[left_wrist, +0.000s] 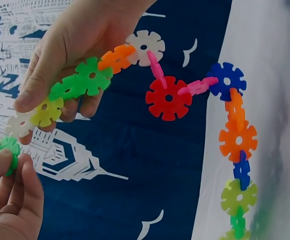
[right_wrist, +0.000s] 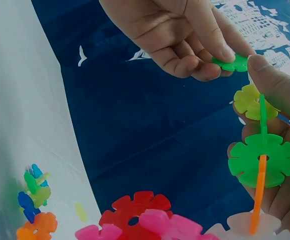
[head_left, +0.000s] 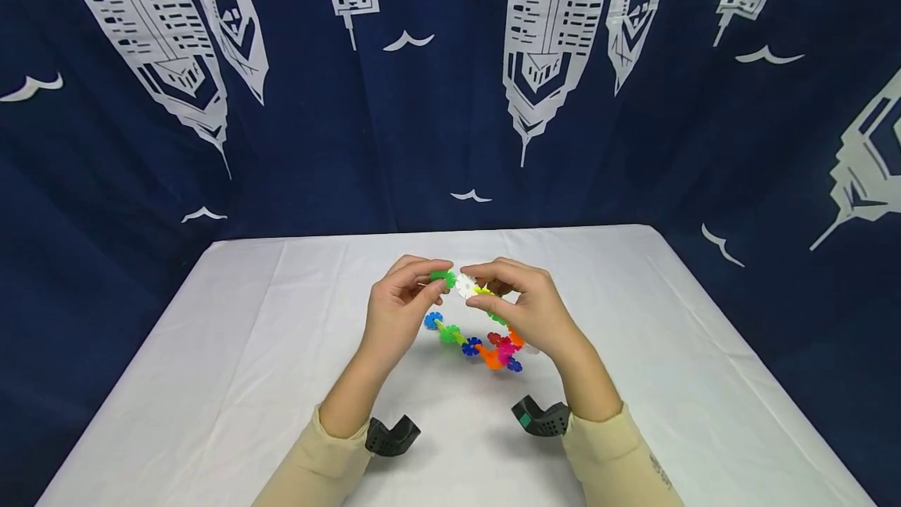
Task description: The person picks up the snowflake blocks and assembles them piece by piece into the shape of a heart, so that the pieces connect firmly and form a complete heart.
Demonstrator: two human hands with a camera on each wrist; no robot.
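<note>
My left hand (head_left: 400,302) pinches a green notched plastic disc (left_wrist: 8,153) between thumb and fingers. The right hand (head_left: 529,300) grips the end of a chain of linked flower-shaped discs by a white disc (head_left: 464,285). Green and white meet edge to edge between the two hands. Behind the white one, a yellow disc (left_wrist: 47,111) and a larger green disc (right_wrist: 262,160) follow in the chain, close to my right fingers. Farther along hang a red disc (left_wrist: 168,98) and an orange disc (left_wrist: 238,141).
The chain's far part, ending in a light blue disc (head_left: 433,321), trails low over the white-covered table (head_left: 281,350). Black wrist mounts (head_left: 392,436) stick out from both cuffs. A navy curtain (head_left: 422,124) with white building prints hangs behind the table.
</note>
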